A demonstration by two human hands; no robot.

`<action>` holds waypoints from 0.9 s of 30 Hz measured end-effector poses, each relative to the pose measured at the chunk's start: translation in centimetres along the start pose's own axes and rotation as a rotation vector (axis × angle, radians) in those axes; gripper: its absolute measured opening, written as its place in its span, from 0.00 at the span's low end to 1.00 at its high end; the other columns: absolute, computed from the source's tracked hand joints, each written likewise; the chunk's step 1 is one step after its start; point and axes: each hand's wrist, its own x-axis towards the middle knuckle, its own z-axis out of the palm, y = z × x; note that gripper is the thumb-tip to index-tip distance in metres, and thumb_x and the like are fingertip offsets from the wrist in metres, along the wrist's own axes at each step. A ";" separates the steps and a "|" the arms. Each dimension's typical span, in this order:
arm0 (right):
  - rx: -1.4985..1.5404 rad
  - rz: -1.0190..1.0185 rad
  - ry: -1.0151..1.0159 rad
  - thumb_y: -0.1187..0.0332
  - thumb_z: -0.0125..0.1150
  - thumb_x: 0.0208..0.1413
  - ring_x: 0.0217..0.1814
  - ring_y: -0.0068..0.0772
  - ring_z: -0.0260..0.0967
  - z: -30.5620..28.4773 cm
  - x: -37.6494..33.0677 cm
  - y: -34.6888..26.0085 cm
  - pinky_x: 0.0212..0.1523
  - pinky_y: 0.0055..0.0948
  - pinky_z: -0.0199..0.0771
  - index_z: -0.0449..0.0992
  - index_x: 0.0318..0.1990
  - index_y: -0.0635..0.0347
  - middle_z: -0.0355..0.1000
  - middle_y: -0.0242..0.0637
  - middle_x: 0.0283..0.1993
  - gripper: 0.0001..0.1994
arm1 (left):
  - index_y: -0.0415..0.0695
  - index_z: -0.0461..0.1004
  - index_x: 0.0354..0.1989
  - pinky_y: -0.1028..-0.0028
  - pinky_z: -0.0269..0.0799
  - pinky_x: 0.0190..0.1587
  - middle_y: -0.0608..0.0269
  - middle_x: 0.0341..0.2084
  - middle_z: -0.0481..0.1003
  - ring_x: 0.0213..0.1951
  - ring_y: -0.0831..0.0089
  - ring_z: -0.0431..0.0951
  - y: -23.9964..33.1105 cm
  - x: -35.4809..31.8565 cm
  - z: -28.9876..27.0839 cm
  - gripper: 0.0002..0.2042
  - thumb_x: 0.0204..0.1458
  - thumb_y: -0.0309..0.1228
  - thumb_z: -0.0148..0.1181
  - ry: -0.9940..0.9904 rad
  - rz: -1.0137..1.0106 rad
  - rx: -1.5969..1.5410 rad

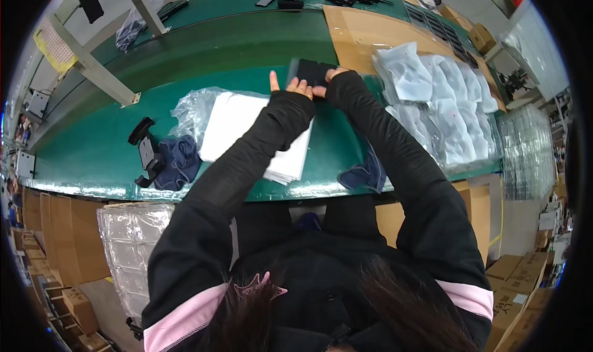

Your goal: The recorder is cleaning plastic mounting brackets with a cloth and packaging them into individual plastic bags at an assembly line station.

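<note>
Both my arms reach forward over the green table [80, 132]. A flat, dark, rectangular object [309, 72] lies at my fingertips; its left edge is smeared and its kind does not show. My right hand [330, 81] grips its right side, with the fingers bent around the edge. Along its near left side is my left hand [294, 87], fingers apart and one stretched out to the left; whether it touches the object is unclear. A stack of white sheets [233, 118] lies under my left forearm, beside clear plastic bags [193, 110].
A black clamp-like holder [148, 154] stands by a dark blue cloth [179, 161] at the left. Another cloth [364, 174] lies near the front edge. White bagged packets [457, 114] fill the right side. Cardboard [358, 33] and a metal frame post [102, 80] stand farther back.
</note>
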 end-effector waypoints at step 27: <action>0.206 0.182 0.511 0.62 0.53 0.46 0.25 0.49 0.70 -7.1 2.2 8.2 0.31 0.43 0.70 0.74 0.23 0.60 0.70 0.48 0.21 0.11 | 0.46 0.75 0.37 0.30 0.31 0.57 0.65 0.36 0.73 0.45 0.69 0.73 0.3 -0.2 -2.2 0.13 0.55 0.32 0.41 0.249 0.047 -0.115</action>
